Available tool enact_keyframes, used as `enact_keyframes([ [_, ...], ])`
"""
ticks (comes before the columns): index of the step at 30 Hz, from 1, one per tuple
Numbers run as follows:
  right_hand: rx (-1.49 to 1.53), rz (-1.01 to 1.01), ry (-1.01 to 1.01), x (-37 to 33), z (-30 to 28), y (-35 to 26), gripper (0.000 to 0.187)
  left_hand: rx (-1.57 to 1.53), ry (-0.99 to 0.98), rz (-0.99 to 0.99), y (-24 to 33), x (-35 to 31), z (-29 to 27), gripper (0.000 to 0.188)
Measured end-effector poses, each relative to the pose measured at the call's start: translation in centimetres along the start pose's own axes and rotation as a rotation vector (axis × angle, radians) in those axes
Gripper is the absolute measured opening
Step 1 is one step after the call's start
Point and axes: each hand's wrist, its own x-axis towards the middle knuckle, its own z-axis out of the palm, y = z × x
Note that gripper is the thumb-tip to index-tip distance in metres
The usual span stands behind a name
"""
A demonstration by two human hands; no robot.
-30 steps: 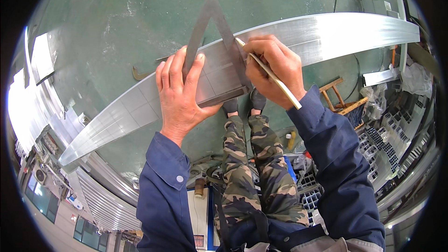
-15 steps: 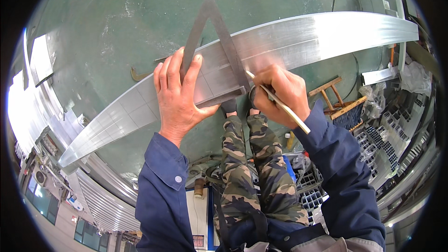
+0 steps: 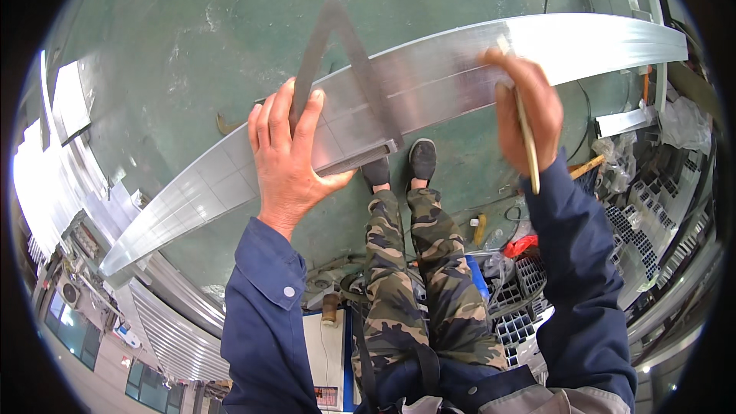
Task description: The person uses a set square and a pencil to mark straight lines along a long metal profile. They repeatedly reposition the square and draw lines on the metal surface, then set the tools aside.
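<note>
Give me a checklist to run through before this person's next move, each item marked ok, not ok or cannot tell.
1. Left hand holding the triangular square: ok.
2. Square lying across the metal strip: ok.
3. Square's thick base bar sitting flush with the strip's near edge: cannot tell.
4. Right hand holding the pale pencil-like stick: ok.
5. Stick's tip at the square's edge: not ok, it is well off to the right.
6. Tip touching the strip: cannot tell, motion blur.

Harsh glare on the metal strip [image 3: 437, 77], motion blur across the right hand [image 3: 541, 111]
</note>
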Motion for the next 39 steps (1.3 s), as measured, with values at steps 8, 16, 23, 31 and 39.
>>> enact_keyframes([
  [8,-0.473,-0.014,0.087,-0.3,-0.8,10.1,0.04,0.021,-0.07,-0.012,0.1,-0.2,-0.2,0.129],
  [16,-0.494,0.001,0.087,-0.4,-0.4,10.4,0.041,0.051,-0.054,0.013,4.1,2.2,1.6,0.138],
  [23,-0.516,-0.009,0.093,-0.7,-0.5,11.2,0.04,0.02,-0.047,0.013,5.7,4.2,3.3,0.134],
  [31,-0.526,-0.016,0.107,-0.3,-0.4,10.6,0.04,0.01,-0.036,0.028,5.3,3.8,3.1,0.13],
  [39,-0.544,-0.015,0.121,-0.7,-0.1,11.1,0.041,0.01,-0.038,0.035,5.1,3.9,3.2,0.129],
])
